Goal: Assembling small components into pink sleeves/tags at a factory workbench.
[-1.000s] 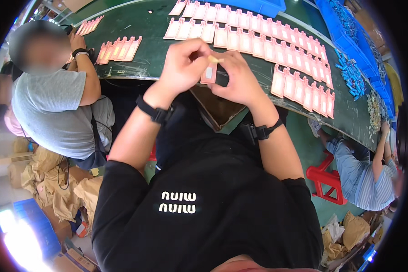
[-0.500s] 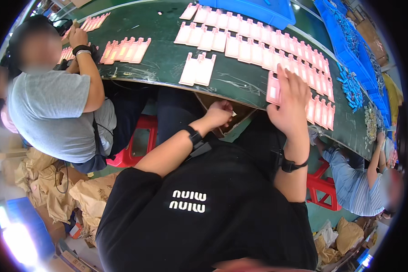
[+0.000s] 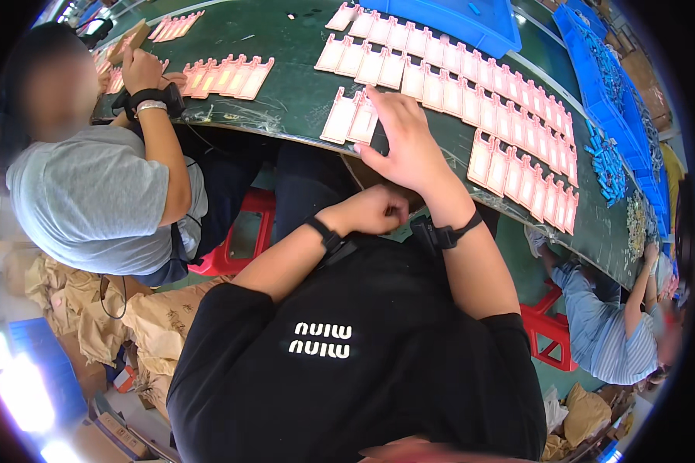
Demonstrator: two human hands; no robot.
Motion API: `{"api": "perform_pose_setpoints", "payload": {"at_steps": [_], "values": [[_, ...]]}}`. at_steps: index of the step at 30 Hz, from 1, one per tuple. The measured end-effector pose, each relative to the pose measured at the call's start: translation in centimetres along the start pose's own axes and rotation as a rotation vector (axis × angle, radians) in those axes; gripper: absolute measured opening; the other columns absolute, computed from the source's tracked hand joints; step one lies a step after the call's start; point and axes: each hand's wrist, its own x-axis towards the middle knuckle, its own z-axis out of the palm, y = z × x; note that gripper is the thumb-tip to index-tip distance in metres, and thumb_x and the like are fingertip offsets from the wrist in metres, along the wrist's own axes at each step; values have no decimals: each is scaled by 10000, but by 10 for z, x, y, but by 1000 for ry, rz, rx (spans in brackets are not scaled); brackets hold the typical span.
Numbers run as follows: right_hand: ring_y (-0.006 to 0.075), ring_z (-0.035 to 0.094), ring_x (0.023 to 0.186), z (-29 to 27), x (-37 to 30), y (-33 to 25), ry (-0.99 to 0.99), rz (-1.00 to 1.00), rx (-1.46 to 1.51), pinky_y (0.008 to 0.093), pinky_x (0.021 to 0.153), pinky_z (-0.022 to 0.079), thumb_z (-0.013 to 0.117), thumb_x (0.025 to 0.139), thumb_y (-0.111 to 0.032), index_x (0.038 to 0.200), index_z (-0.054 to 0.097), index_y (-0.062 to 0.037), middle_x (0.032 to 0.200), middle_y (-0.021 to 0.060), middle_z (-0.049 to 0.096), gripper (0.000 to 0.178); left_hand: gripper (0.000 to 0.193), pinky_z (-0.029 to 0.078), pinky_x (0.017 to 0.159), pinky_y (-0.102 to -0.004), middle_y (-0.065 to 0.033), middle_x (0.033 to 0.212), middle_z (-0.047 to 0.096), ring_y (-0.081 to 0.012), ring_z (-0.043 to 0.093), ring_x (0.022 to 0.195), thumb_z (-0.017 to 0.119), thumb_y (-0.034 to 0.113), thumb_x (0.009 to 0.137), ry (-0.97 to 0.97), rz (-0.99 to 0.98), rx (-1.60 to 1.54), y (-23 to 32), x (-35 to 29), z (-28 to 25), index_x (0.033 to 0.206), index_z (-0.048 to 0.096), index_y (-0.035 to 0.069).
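Near the frame's centre, the right hand [image 3: 404, 135] is spanning a pink piece [image 3: 362, 119], thumb and fingers spread — whether it is gripping, I cannot tell. Just below, the left hand [image 3: 378, 210] is hanging apart, curled — its grasp is hiding from view. Toward the upper right, pink rows [image 3: 449, 92] are covering the green table [image 3: 301, 69]; a blue bin [image 3: 471, 38] is standing beyond.

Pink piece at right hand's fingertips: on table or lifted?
Pink piece looks on the table: lies lined up with its neighbour. Right hand's grip: cannot tell.
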Motion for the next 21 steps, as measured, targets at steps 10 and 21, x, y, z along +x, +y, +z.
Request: {"api": "perform_pose_setpoints", "payload": {"at_steps": [10, 21], "values": [[406, 601, 1314, -1, -3, -1, 52, -35, 12, 522, 1154, 484, 864, 790, -193, 1562, 552, 4, 1390, 197, 694, 856, 69, 577, 754, -477, -116, 861, 727, -361, 717, 838, 759, 25, 855, 779, 150, 919, 139, -34, -96, 911, 773, 62], [399, 613, 1293, -1, -5, -1, 54, 56, 62, 505, 1152, 491, 859, 788, -207, 1663, 388, 68, 1364, 196, 716, 1031, 12, 451, 984, -453, 1, 952, 694, -221, 668, 1038, 820, 138, 812, 544, -25, 1297, 135, -7, -117, 814, 811, 130]]}}
